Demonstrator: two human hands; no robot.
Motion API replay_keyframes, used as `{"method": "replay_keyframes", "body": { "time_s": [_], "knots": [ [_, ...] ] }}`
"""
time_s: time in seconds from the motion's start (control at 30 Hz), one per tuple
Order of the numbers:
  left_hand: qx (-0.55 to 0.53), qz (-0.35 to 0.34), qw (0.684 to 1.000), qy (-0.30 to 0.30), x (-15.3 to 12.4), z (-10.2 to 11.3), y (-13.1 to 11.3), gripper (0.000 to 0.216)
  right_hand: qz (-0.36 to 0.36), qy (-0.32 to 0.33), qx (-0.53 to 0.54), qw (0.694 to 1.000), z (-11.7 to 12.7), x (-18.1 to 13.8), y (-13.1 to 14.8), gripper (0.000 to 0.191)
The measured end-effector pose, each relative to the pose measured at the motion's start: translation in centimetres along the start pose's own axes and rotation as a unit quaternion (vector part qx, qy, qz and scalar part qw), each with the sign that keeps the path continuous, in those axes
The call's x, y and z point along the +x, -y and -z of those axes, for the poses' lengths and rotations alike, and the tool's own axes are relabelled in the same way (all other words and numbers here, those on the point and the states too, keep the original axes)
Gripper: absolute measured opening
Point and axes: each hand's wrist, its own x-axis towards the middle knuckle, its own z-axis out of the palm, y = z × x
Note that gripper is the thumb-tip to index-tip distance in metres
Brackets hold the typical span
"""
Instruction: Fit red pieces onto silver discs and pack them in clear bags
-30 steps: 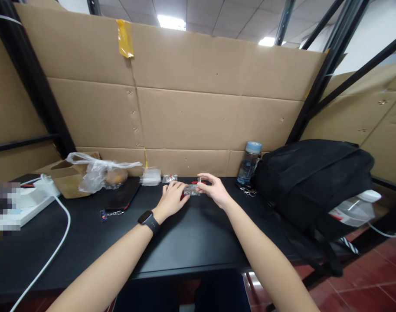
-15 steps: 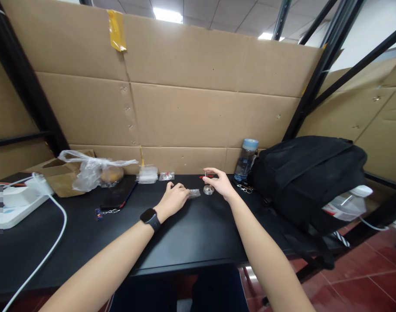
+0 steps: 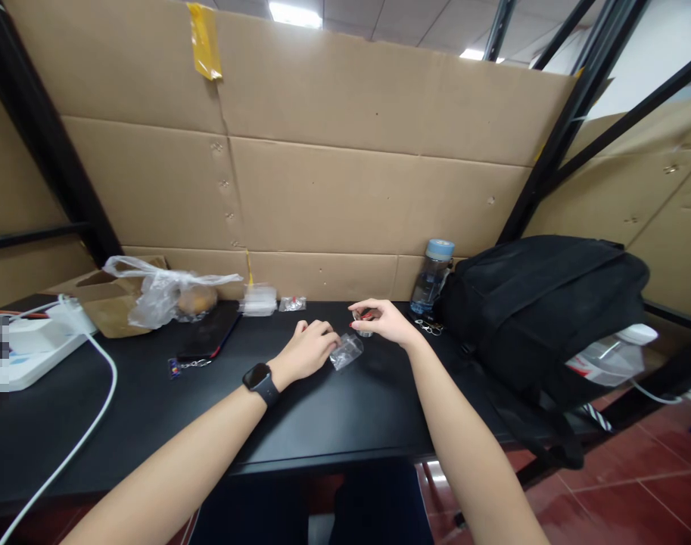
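Note:
My left hand (image 3: 309,350), with a dark watch (image 3: 258,376) on its wrist, has its fingers closed on the edge of a small clear plastic bag (image 3: 348,353) just above the black table. To the right, my right hand (image 3: 384,322) is curled, with thumb and forefinger around a small red piece (image 3: 368,316) that has a metal-looking ring by it; its exact kind is too small to make out. Below those fingers sits a small round shiny dish (image 3: 365,333), mostly hidden by the hand.
A small filled bag (image 3: 293,303) and a stack of clear bags (image 3: 259,300) lie at the back. Left are a dark pouch (image 3: 209,333), a plastic bag (image 3: 157,291) and a power strip (image 3: 32,363). Right stand a water bottle (image 3: 432,276), metal rings (image 3: 427,327) and a black backpack (image 3: 543,303).
The clear bag has swung toward me and shows more of its face beside my left hand. My right hand has lowered with the red piece over the round dish.

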Motion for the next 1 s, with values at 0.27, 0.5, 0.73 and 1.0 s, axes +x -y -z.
{"method": "replay_keyframes", "body": {
  "time_s": [0.27, 0.5, 0.73, 1.0],
  "knots": [
    [-0.171, -0.100, 0.979, 0.057, -0.4, -0.5, -1.6, 0.040, 0.008, 0.042, -0.047, 0.998, 0.4, -0.2, 0.3, 0.048],
    [-0.042, -0.097, 0.992, 0.070, -1.1, -0.5, -2.6, 0.036, -0.018, 0.109, -0.193, 0.975, 1.6, -0.8, 0.6, 0.051],
    [-0.016, -0.070, 0.995, 0.066, -1.2, -1.4, -2.1, 0.041, -0.136, 0.203, -0.322, 0.915, 2.7, -2.3, 1.9, 0.050],
    [-0.030, -0.066, 0.994, 0.077, -1.2, -1.5, -2.2, 0.038, -0.168, 0.215, -0.352, 0.896, 0.9, -1.6, 1.3, 0.039]
  ]
}}
